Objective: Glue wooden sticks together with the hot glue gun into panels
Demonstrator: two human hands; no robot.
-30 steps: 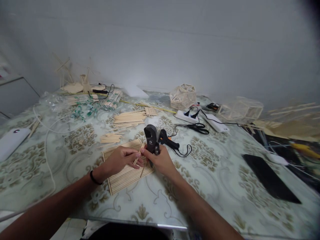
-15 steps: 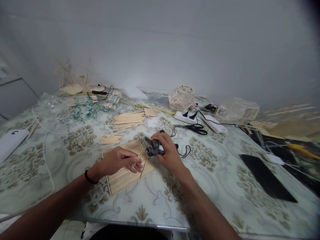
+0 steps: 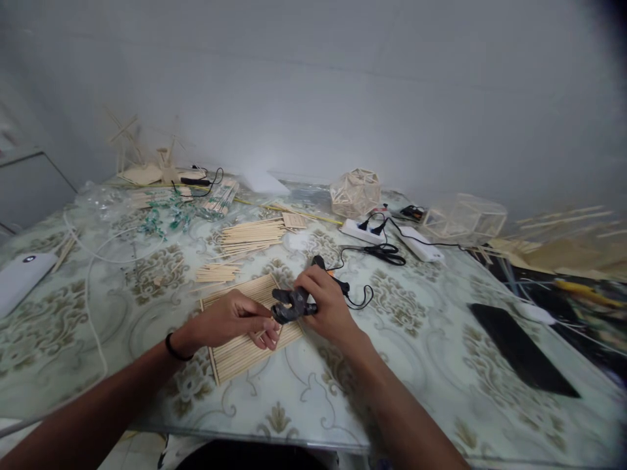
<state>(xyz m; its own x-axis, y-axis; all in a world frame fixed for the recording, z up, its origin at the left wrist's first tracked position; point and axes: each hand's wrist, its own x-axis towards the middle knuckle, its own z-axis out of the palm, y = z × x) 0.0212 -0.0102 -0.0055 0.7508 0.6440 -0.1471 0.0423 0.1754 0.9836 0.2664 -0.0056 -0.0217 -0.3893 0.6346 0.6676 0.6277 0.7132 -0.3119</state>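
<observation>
Over the near half of the desk (image 3: 304,395), left hand (image 3: 242,321) has its grip pinched on thin wooden stick(s) (image 3: 273,320), exact no. hidden by fingers. Right hand (image 3: 324,301) has its grip wrapped round a dk. hand cutter (image 3: 294,303), jaws apart & pointing left. Change vs. ½ sec ago: cutter's come across from just right of the sticks to the left fingertips, so work looks like it's gone from lining up to the point of cutting; can't tell if blades touch wood. Below the hands, a slatted stick mat (image 3: 235,364) lies flat, slightly askew.

Just beyond, short sticks (image 3: 217,272) lie in a small pile, w/ a bigger bundle of longer ones (image 3: 252,236) behind. Blk corded tool, prob. a glue gun (image 3: 343,286), is partly hidden by the right hand; scissors (image 3: 392,254) & a white power strip (image 3: 362,230) w/ plugs in sit behind it. Desk has a pale floral pattern, glossy. Far side: faceted stick frame (image 3: 355,192), green-marked packets (image 3: 220,196) to the left, then plain grey wall (image 3: 313,98).
</observation>
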